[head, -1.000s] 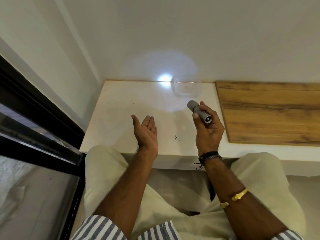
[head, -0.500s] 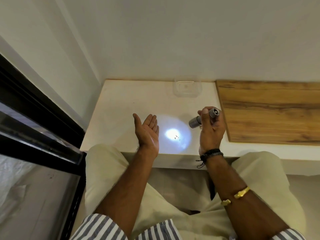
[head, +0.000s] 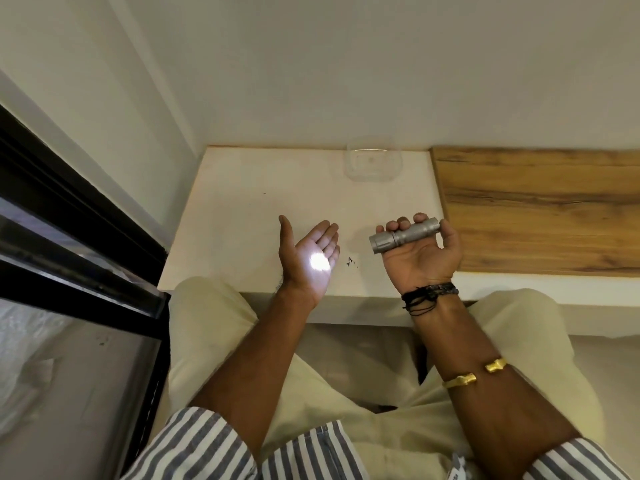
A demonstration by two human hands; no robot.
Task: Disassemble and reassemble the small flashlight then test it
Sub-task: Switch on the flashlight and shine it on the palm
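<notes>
The small grey metal flashlight (head: 403,236) lies sideways in my right hand (head: 420,258), fingers curled over its barrel, its head pointing left. It is lit: a bright white spot falls on the palm of my left hand (head: 310,258). That left hand is held palm up with fingers apart over the front of the white table (head: 242,216), holding nothing. The two hands are apart, about a hand's width between them.
A clear plastic container (head: 373,163) stands at the table's back edge against the wall. A wooden panel (head: 540,206) lies on the right. A black window frame (head: 69,216) runs along the left. My knees sit under the table's front edge.
My right hand has turned the flashlight from pointing at the wall, then down at the table, to pointing left. The light spot has moved from the table onto my left palm.
</notes>
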